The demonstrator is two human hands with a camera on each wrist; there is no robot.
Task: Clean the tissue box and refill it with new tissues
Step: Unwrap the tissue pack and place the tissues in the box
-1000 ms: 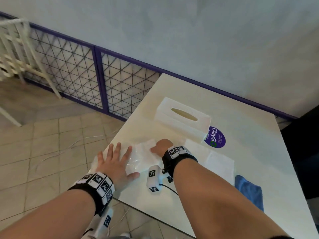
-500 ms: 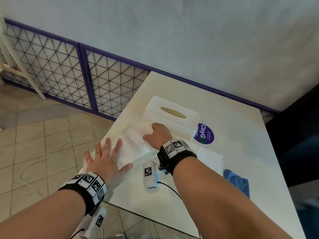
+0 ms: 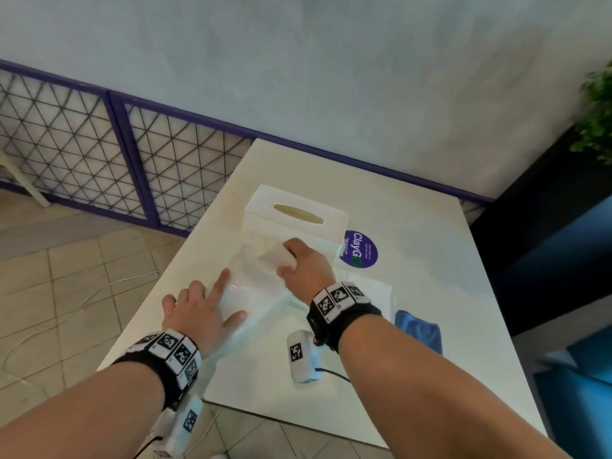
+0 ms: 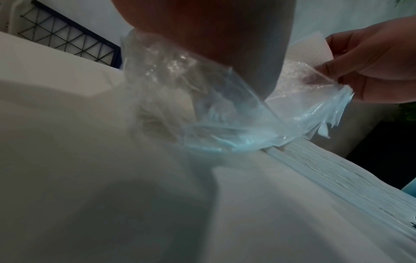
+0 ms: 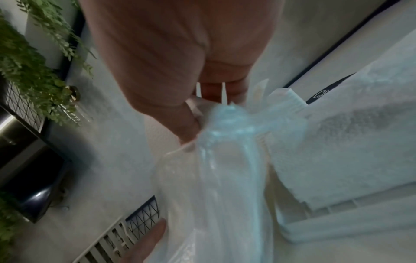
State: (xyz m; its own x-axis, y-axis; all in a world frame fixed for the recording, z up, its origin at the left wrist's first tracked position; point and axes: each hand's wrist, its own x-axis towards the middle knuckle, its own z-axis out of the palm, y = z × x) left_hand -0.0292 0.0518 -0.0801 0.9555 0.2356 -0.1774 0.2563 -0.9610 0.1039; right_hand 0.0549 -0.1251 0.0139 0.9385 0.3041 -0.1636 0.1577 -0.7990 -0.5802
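**Getting the new tissues out of the wrapper, box not filled yet**

Looks like the unpacking step: pulling fresh tissues out of the clear plastic wrapper (image 3: 251, 293) before anything goes into the box.

Going left to right. Left hand (image 3: 198, 306) flat on the near end of the wrapper, fingers spread and mostly straight, pinning it to the white table (image 3: 414, 326) near its left edge, not gripping. Wrapper stretched between the two hands, looking loose and crinkly in the left wrist view. Right hand (image 3: 303, 265) curled round the far end of it, pinching plastic together with a wad of white tissue (image 4: 308, 51), raised off the table in that view. Tissue box (image 3: 294, 217) just beyond the right hand's knuckles, upright, oval slot on top looking empty. Touching the hand or not, can't tell. More white tissue sheets (image 3: 374, 293) flat on the table right of the right wrist, blue cloth (image 3: 419, 329) beside those.

Next move probably needs a steady pull with the right while the left keeps pressing, otherwise the slippery film just slides along. Then getting the stack into the box.
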